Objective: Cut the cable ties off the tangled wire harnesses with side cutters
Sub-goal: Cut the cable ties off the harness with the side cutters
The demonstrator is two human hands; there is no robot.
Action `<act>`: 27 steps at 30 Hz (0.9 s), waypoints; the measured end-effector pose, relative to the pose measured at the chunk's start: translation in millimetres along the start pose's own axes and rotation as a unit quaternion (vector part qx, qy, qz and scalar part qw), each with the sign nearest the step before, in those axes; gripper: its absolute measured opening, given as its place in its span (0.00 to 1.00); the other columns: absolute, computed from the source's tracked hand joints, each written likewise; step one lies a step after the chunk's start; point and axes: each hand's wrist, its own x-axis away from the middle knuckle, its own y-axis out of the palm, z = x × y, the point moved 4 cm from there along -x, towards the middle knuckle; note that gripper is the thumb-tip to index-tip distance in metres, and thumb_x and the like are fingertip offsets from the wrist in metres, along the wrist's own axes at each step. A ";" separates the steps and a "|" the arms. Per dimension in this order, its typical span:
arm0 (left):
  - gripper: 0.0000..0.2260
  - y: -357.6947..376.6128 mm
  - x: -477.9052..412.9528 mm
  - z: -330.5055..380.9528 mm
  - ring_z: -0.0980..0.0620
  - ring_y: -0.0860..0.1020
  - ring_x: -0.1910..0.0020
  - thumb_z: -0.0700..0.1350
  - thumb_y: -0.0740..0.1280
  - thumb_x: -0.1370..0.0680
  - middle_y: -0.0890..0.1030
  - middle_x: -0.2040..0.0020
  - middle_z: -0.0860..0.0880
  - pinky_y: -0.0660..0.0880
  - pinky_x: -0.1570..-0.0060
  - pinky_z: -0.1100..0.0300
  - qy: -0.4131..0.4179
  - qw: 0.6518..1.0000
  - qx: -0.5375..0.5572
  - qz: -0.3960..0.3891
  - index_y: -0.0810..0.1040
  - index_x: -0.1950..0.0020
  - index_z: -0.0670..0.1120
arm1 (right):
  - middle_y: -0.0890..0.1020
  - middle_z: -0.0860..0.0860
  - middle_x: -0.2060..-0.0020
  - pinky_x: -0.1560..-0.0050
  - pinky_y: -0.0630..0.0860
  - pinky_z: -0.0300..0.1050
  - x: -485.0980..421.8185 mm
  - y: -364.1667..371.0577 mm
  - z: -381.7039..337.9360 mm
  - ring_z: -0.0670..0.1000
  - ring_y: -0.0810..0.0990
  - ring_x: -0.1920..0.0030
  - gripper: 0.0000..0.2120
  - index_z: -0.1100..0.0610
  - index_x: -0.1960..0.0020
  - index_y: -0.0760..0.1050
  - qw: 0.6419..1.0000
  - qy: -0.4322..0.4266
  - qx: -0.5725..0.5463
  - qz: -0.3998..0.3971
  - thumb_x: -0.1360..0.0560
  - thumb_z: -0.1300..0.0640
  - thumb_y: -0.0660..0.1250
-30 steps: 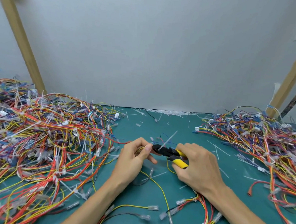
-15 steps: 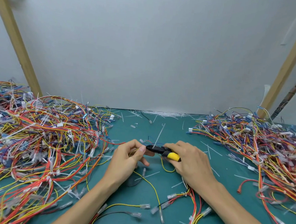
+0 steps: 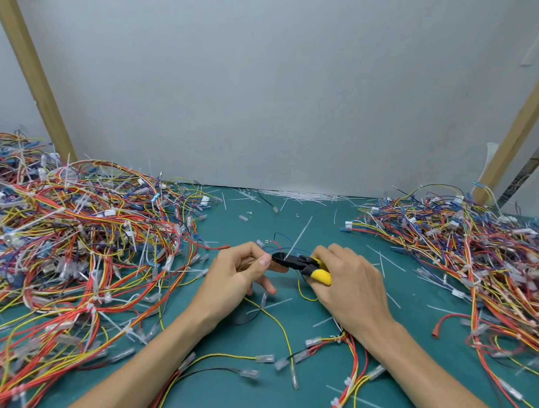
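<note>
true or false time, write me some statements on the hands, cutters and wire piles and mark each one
1. The right hand holds the side cutters. True.
2. The left hand is empty. False: it pinches harness wires at the cutters' tip.
3. The cutters' handles are red. False: they are yellow.
4. A left pile and a right pile of wires flank the hands. True.
5. A white cable tie tail sticks up by the cutters. True.

Left grip (image 3: 238,277) and right grip (image 3: 351,287) both curled, knuckles up, nearly meeting

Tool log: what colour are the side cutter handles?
Yellow, on the side cutters in the right hand; head view.
</note>
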 end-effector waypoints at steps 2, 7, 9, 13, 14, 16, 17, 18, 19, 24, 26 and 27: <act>0.09 0.1 0.0 -0.2 0.49 0.83 0.66 0.40 0.62 0.18 0.86 0.55 0.52 0.68 0.71 0.68 -0.005 1.000 0.005 -0.003 0.72 0.59 0.43 | 0.76 0.46 0.62 0.62 0.67 0.46 -0.7 2.0 0.5 0.54 0.75 0.60 0.10 0.50 0.54 0.75 1.000 -0.006 -0.019 -0.015 0.31 0.48 0.72; 0.10 -0.1 0.5 -0.9 0.49 0.83 0.65 0.41 0.61 0.18 0.86 0.54 0.50 0.68 0.70 0.68 -0.013 1.000 0.014 -0.019 0.71 0.59 0.43 | 0.73 0.46 0.74 0.70 0.57 0.39 -0.4 -6.0 -4.0 0.53 0.73 0.74 0.17 0.51 0.65 0.73 0.998 -0.014 0.052 0.016 0.43 0.50 0.81; 0.10 -0.2 0.6 -1.7 0.49 0.83 0.65 0.41 0.61 0.18 0.86 0.53 0.49 0.68 0.70 0.68 -0.014 1.000 0.013 -0.022 0.71 0.59 0.43 | 0.73 0.46 0.75 0.70 0.56 0.39 0.4 -5.8 -3.8 0.53 0.72 0.74 0.17 0.50 0.66 0.73 0.998 -0.015 0.059 0.026 0.43 0.49 0.81; 0.09 -0.1 0.1 -3.4 0.51 0.82 0.66 0.41 0.60 0.18 0.86 0.53 0.50 0.68 0.70 0.68 -0.013 1.000 0.009 -0.019 0.71 0.58 0.44 | 0.73 0.47 0.71 0.69 0.60 0.41 1.8 0.3 -1.5 0.54 0.74 0.70 0.15 0.52 0.63 0.74 0.999 -0.016 0.034 0.035 0.40 0.51 0.79; 0.09 -0.4 -0.2 -3.6 0.51 0.82 0.67 0.41 0.60 0.18 0.86 0.53 0.50 0.68 0.70 0.68 -0.011 1.000 0.009 -0.016 0.71 0.58 0.44 | 0.74 0.47 0.70 0.68 0.62 0.42 1.8 1.8 -0.8 0.54 0.74 0.69 0.14 0.52 0.61 0.74 0.999 -0.014 0.023 0.036 0.38 0.51 0.78; 0.09 -0.9 -0.8 -3.7 0.51 0.82 0.67 0.40 0.60 0.18 0.86 0.53 0.50 0.69 0.70 0.68 -0.010 1.000 0.007 -0.011 0.71 0.58 0.44 | 0.75 0.47 0.67 0.67 0.65 0.43 1.7 4.3 0.5 0.54 0.75 0.66 0.13 0.52 0.59 0.75 0.999 -0.012 0.011 0.032 0.36 0.51 0.77; 0.10 -1.1 -0.7 -4.0 0.52 0.81 0.67 0.40 0.60 0.18 0.86 0.53 0.50 0.69 0.70 0.67 -0.011 1.000 0.006 -0.010 0.71 0.58 0.44 | 0.75 0.47 0.66 0.67 0.67 0.44 1.6 5.0 0.7 0.54 0.75 0.65 0.13 0.52 0.58 0.75 1.000 -0.011 0.008 0.028 0.36 0.51 0.77; 0.10 -1.2 -0.7 -4.2 0.52 0.81 0.68 0.40 0.60 0.17 0.86 0.53 0.50 0.69 0.71 0.67 -0.012 1.000 0.006 -0.009 0.72 0.58 0.44 | 0.75 0.47 0.65 0.66 0.68 0.45 1.5 5.5 1.0 0.54 0.75 0.64 0.12 0.52 0.57 0.75 1.000 -0.009 0.004 0.024 0.35 0.51 0.77; 0.09 -1.5 -0.6 -4.5 0.52 0.81 0.68 0.40 0.60 0.17 0.86 0.53 0.50 0.69 0.71 0.67 -0.013 1.000 0.007 -0.007 0.72 0.58 0.44 | 0.75 0.47 0.65 0.65 0.69 0.45 1.4 6.1 1.4 0.55 0.75 0.63 0.12 0.52 0.57 0.75 1.000 -0.006 0.000 0.022 0.35 0.51 0.76; 0.09 -3.3 -1.4 -4.9 0.53 0.81 0.69 0.40 0.60 0.17 0.86 0.54 0.49 0.69 0.71 0.67 -0.017 1.000 0.017 0.001 0.72 0.58 0.43 | 0.76 0.48 0.63 0.62 0.70 0.47 0.5 7.8 1.5 0.55 0.75 0.61 0.12 0.52 0.55 0.75 1.000 -0.001 -0.008 0.001 0.33 0.51 0.75; 0.09 -2.6 -1.1 -5.4 0.53 0.81 0.69 0.40 0.60 0.17 0.86 0.54 0.49 0.69 0.71 0.67 -0.020 1.000 0.017 0.002 0.73 0.57 0.43 | 0.76 0.48 0.63 0.63 0.69 0.47 0.7 7.3 0.9 0.55 0.75 0.61 0.12 0.51 0.55 0.75 1.000 -0.002 -0.002 -0.002 0.33 0.50 0.75; 0.09 -2.5 -1.0 -5.4 0.53 0.81 0.69 0.40 0.60 0.17 0.86 0.54 0.49 0.68 0.71 0.67 -0.020 1.000 0.017 0.002 0.73 0.57 0.42 | 0.75 0.47 0.64 0.65 0.68 0.46 0.9 6.2 0.6 0.54 0.75 0.63 0.12 0.51 0.56 0.75 1.000 -0.004 0.004 0.004 0.34 0.50 0.75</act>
